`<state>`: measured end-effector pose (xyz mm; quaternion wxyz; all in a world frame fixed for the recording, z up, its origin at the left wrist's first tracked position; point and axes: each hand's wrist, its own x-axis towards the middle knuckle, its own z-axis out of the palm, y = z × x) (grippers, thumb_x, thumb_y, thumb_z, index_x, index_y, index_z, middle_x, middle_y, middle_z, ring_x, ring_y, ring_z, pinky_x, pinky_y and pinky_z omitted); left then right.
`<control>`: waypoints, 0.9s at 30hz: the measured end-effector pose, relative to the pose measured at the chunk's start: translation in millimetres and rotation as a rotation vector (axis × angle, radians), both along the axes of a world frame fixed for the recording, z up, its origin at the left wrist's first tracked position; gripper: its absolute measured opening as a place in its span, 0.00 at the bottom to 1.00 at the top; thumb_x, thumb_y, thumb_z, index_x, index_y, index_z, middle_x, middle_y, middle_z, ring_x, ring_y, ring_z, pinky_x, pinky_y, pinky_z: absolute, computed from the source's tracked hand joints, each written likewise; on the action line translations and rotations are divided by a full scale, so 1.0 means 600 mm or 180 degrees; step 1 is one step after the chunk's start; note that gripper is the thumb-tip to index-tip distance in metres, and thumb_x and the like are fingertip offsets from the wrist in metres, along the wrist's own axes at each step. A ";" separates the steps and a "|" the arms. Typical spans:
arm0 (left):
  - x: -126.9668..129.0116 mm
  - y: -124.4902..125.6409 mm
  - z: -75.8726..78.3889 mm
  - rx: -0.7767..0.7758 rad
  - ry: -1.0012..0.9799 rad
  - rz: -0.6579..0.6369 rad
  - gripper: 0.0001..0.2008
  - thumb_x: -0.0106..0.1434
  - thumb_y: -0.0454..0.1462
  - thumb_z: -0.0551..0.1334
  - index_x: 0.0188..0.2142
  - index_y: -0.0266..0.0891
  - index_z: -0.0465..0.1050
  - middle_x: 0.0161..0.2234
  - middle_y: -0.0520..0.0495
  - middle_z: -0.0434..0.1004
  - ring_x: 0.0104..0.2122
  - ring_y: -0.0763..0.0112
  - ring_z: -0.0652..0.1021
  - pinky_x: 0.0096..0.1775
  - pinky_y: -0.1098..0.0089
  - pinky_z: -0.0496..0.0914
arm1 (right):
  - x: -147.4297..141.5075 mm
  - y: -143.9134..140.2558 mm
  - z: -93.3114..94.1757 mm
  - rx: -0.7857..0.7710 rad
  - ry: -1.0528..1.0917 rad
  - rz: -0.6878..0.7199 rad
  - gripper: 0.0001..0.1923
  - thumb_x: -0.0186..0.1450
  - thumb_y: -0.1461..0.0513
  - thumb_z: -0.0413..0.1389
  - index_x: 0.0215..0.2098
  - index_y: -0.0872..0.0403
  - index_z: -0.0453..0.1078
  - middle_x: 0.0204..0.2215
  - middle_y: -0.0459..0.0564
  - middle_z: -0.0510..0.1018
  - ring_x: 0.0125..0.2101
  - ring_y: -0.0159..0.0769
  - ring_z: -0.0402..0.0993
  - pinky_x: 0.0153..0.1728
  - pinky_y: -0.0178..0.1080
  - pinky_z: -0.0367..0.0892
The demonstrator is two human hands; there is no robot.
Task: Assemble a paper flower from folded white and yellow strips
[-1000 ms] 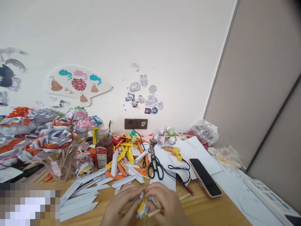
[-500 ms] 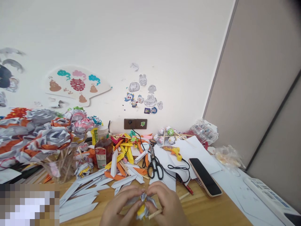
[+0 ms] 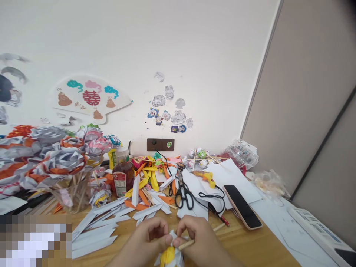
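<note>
My left hand and my right hand meet at the bottom middle of the view, just above the wooden table. Between them sits a small folded paper flower, white outside and yellow inside. Both hands pinch it at its top. A thin wooden stick pokes out from under my right thumb, slanting up to the right. Folded white paper strips lie just left of my left hand.
Black scissors lie beyond my hands. A phone rests on white sheets to the right, by a yellow glue gun with a black cord. A sauce bottle and a jar of paper flowers stand at left.
My hands have dropped lower and turned the paper flower, so its yellow part now points down toward me. The stick has swung up under my right thumb. The view has tilted slightly.
</note>
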<state>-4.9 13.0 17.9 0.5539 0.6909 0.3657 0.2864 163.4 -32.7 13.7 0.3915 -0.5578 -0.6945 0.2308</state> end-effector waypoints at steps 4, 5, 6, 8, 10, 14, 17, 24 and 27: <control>-0.002 -0.003 -0.002 -0.0181 0.0276 -0.0352 0.22 0.41 0.53 0.67 0.19 0.41 0.62 0.19 0.58 0.61 0.21 0.74 0.61 0.24 0.74 0.56 | 0.003 -0.003 0.005 -0.0347 0.0027 0.0172 0.05 0.48 0.69 0.61 0.23 0.54 0.73 0.14 0.36 0.65 0.18 0.26 0.57 0.19 0.28 0.51; -0.001 -0.004 -0.007 -0.0149 0.0340 -0.0366 0.21 0.41 0.52 0.68 0.18 0.40 0.62 0.18 0.59 0.61 0.21 0.75 0.61 0.24 0.74 0.55 | 0.005 -0.003 0.004 -0.0445 0.0035 0.0281 0.06 0.49 0.69 0.61 0.24 0.54 0.74 0.17 0.38 0.69 0.20 0.27 0.62 0.21 0.28 0.54; -0.001 -0.004 -0.013 -0.0110 0.0397 -0.0367 0.21 0.41 0.51 0.68 0.17 0.40 0.62 0.18 0.59 0.60 0.21 0.75 0.61 0.24 0.74 0.54 | 0.008 -0.002 0.002 -0.0558 0.0048 0.0381 0.06 0.49 0.69 0.61 0.25 0.54 0.75 0.19 0.39 0.73 0.21 0.28 0.65 0.22 0.28 0.57; 0.002 -0.004 -0.024 -0.0066 0.0479 -0.0365 0.20 0.42 0.50 0.68 0.16 0.41 0.61 0.17 0.59 0.59 0.21 0.74 0.60 0.23 0.74 0.53 | 0.013 -0.001 -0.003 -0.0747 0.0088 0.0500 0.06 0.50 0.68 0.62 0.27 0.54 0.76 0.23 0.41 0.77 0.24 0.30 0.70 0.24 0.28 0.59; 0.005 -0.004 -0.032 -0.0079 0.0519 -0.0380 0.19 0.43 0.51 0.67 0.17 0.41 0.61 0.18 0.59 0.59 0.21 0.74 0.60 0.23 0.74 0.53 | 0.018 0.000 -0.008 -0.0785 0.0111 0.0540 0.06 0.49 0.67 0.63 0.28 0.54 0.76 0.23 0.42 0.77 0.25 0.30 0.70 0.25 0.29 0.60; 0.007 -0.008 -0.029 -0.0094 0.0601 -0.0386 0.18 0.43 0.49 0.66 0.18 0.41 0.61 0.17 0.58 0.61 0.20 0.74 0.61 0.23 0.74 0.54 | 0.017 0.001 -0.014 -0.0876 0.0168 0.0543 0.06 0.48 0.68 0.64 0.26 0.55 0.75 0.22 0.41 0.75 0.23 0.28 0.67 0.23 0.28 0.57; 0.007 -0.011 -0.020 -0.0032 0.0692 -0.0326 0.16 0.44 0.46 0.65 0.16 0.41 0.60 0.16 0.59 0.62 0.19 0.75 0.61 0.22 0.75 0.53 | 0.010 -0.002 -0.011 -0.0776 -0.0046 0.0386 0.05 0.48 0.68 0.63 0.24 0.55 0.75 0.19 0.40 0.75 0.22 0.29 0.67 0.21 0.28 0.55; 0.007 -0.007 -0.016 0.0037 0.0909 -0.0249 0.08 0.44 0.39 0.62 0.17 0.40 0.64 0.16 0.59 0.63 0.19 0.76 0.63 0.22 0.75 0.56 | -0.002 -0.009 0.003 -0.0272 -0.0641 0.0230 0.06 0.49 0.70 0.59 0.21 0.53 0.76 0.20 0.42 0.78 0.22 0.31 0.70 0.22 0.30 0.55; 0.008 -0.011 -0.012 0.0157 0.1008 -0.0253 0.05 0.44 0.37 0.60 0.16 0.39 0.65 0.16 0.58 0.64 0.19 0.75 0.63 0.22 0.75 0.56 | 0.000 -0.010 0.009 -0.0403 -0.0609 0.0235 0.06 0.50 0.69 0.61 0.23 0.53 0.77 0.21 0.43 0.80 0.24 0.32 0.72 0.22 0.30 0.57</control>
